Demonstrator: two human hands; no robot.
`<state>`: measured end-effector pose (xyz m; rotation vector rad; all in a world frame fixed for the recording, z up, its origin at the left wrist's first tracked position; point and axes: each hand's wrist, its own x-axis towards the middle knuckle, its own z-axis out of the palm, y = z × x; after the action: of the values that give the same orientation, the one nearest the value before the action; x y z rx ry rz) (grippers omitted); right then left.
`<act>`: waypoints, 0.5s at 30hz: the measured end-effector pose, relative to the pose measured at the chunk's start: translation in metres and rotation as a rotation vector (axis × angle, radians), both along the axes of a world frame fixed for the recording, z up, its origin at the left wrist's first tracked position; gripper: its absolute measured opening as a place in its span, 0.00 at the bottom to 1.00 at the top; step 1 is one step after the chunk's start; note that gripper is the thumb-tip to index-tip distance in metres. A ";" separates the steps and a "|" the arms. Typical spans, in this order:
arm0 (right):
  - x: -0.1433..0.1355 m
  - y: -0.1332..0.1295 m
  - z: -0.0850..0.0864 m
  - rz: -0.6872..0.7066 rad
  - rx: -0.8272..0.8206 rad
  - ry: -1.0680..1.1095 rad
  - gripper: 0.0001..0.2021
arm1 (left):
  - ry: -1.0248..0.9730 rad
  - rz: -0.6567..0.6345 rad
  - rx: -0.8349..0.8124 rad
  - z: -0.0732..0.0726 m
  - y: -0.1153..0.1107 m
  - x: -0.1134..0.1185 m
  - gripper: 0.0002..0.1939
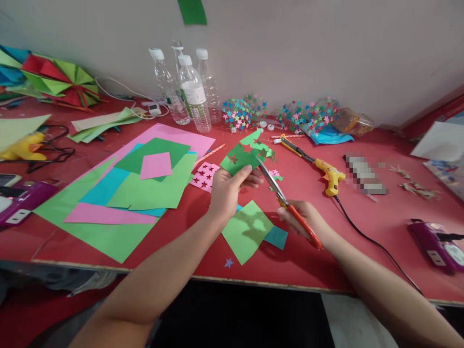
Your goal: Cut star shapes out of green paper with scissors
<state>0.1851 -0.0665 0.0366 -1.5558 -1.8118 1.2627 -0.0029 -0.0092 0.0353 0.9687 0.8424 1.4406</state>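
Note:
My left hand (pixel 227 189) pinches a green sheet of paper (pixel 237 157) above the table; star-shaped holes run through its upper part. My right hand (pixel 304 220) grips orange-handled scissors (pixel 304 226), whose blades point up and left to the sheet's right edge. Under the hands lie a light green paper square (pixel 247 231) and a small blue paper piece (pixel 277 237). Behind my left hand rests a pink paper with star holes (pixel 203 177). Several small cut stars lie near the scissor blades, and a single purple star (pixel 228 263) sits by the front edge.
Stacked coloured paper (pixel 152 193) covers the left of the red table. Plastic bottles (pixel 195 96) and star-covered bottles (pixel 241 113) stand or lie along the wall. A yellow glue gun (pixel 329 176) with a black cord, a utility knife (pixel 290 145) and a purple power strip (pixel 437 244) are on the right.

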 end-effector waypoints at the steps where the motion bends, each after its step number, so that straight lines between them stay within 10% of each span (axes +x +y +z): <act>1: 0.000 0.000 0.000 -0.003 -0.003 0.001 0.24 | -0.005 0.000 0.000 0.000 0.000 0.000 0.10; 15: 0.006 0.003 -0.006 0.048 -0.006 -0.036 0.24 | 0.060 0.023 0.016 0.001 0.005 -0.009 0.10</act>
<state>0.1914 -0.0633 0.0310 -1.5558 -1.8803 1.2707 -0.0124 -0.0038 0.0365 1.0215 0.8899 1.4459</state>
